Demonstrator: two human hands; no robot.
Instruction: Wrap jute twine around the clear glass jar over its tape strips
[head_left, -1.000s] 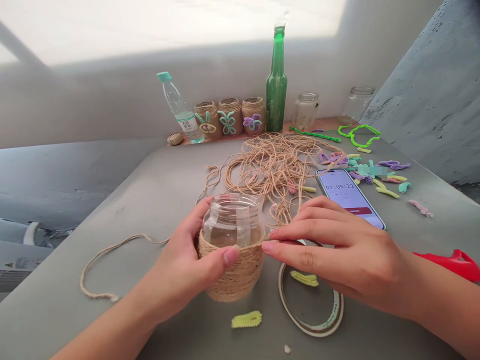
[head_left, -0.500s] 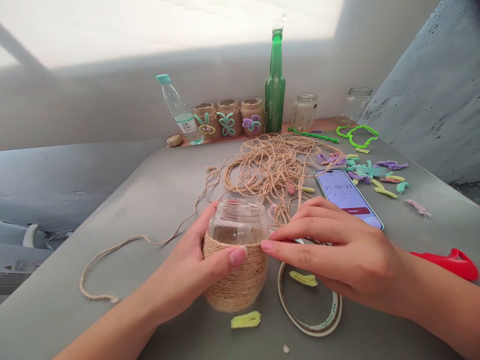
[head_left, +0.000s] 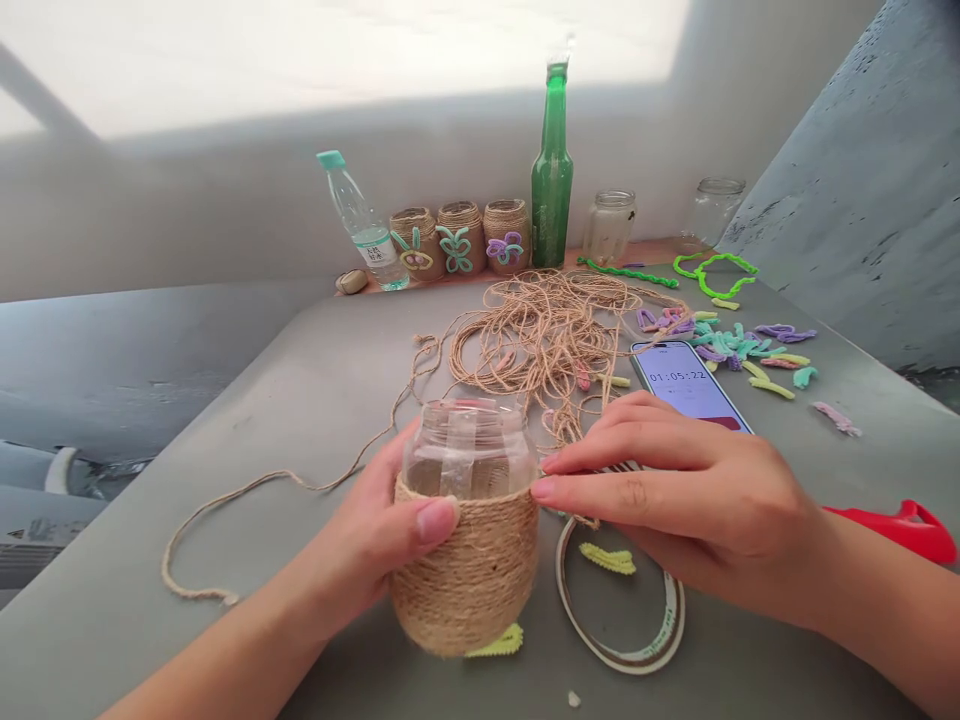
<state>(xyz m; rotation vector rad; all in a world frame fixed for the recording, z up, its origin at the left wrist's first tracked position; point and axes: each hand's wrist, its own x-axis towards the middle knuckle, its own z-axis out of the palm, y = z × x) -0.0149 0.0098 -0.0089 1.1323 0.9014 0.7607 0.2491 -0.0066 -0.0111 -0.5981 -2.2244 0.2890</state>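
My left hand (head_left: 375, 540) is wrapped round a glass jar (head_left: 469, 455) whose lower half is wound with jute twine (head_left: 466, 575); the jar is tilted toward me. My right hand (head_left: 675, 495) has its fingers pressed together against the jar's right side at the top edge of the winding, pinching the twine there. From that spot the twine runs back into a loose tangle of twine (head_left: 551, 330) on the grey table (head_left: 300, 400). A free end of twine (head_left: 225, 510) trails off to the left.
A tape ring (head_left: 645, 640) and yellow pipe-cleaner bits (head_left: 607, 558) lie under my right hand. A phone (head_left: 686, 380), coloured pipe-cleaner scraps (head_left: 750, 345) and red scissors (head_left: 907, 530) are at the right. Decorated jars (head_left: 459, 235), two bottles (head_left: 553, 160) and empty jars (head_left: 611, 225) line the back.
The jar has come closer to me and tipped a little. My left thumb slid lower on the winding; my right fingertips stayed at the twine's upper edge.
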